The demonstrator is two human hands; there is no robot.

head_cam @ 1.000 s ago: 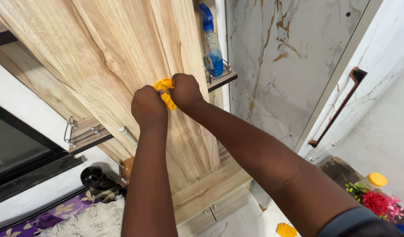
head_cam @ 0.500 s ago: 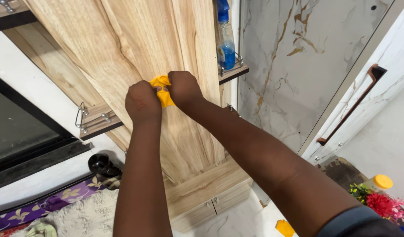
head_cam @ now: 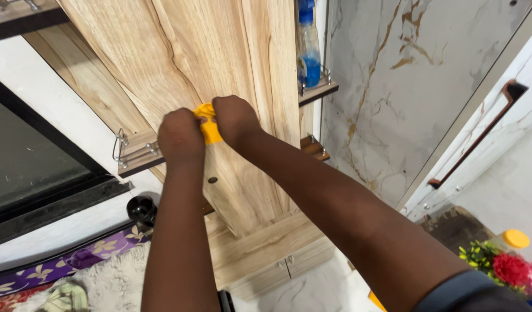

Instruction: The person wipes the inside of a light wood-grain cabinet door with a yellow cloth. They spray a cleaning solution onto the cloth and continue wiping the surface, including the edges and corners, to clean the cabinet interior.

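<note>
While pressed against the wooden panel [head_cam: 179, 52], a yellow cloth [head_cam: 208, 128] is gripped between the closed left hand [head_cam: 180, 138] and closed right hand [head_cam: 234, 118], bunched between both fists.

A home interior. Wood-grain wall unit [head_cam: 219, 52] with railed shelves [head_cam: 140, 156], marble-patterned wardrobe doors [head_cam: 393, 86], shaggy rug [head_cam: 115, 283], artificial flowers [head_cam: 508, 267].

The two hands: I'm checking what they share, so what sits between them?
A bunched yellow cloth, pinched between the left hand and right hand against the wooden panel, in the head view.
</note>
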